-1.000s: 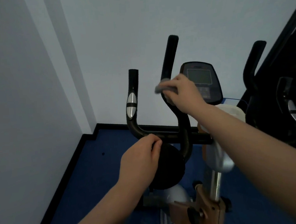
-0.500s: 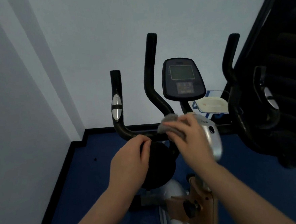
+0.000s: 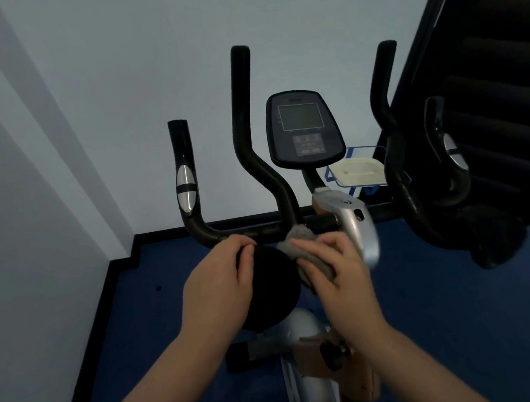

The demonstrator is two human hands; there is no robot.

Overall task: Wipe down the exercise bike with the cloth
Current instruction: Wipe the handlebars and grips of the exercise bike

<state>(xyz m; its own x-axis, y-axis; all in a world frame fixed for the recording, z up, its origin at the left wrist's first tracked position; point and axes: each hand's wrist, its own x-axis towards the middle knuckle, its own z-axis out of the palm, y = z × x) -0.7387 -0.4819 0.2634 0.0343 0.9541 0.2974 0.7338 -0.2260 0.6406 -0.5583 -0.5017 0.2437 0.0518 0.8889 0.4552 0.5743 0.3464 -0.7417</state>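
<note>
The exercise bike's black handlebar [image 3: 251, 157] rises in curved uprights in front of me, with a dark console [image 3: 304, 129] between them and a silver stem cover [image 3: 358, 225] below. My right hand [image 3: 334, 271] grips a grey cloth [image 3: 301, 239] and presses it against the base of the inner left upright, where that meets the crossbar. My left hand [image 3: 219, 282] curls its fingers over the crossbar and the top edge of a round black disc [image 3: 273, 294] just left of the cloth. The bike's lower silver frame [image 3: 300, 327] shows between my forearms.
White walls meet in a corner at the left, with black skirting over a blue floor [image 3: 133, 304]. A dark panel [image 3: 493, 75] fills the upper right. A pale tray on a blue wire rack [image 3: 357, 170] stands behind the bike at the right.
My right hand has slid the cloth down the inner left upright from near the console height to its base at the crossbar. My left hand has kept its hold.
</note>
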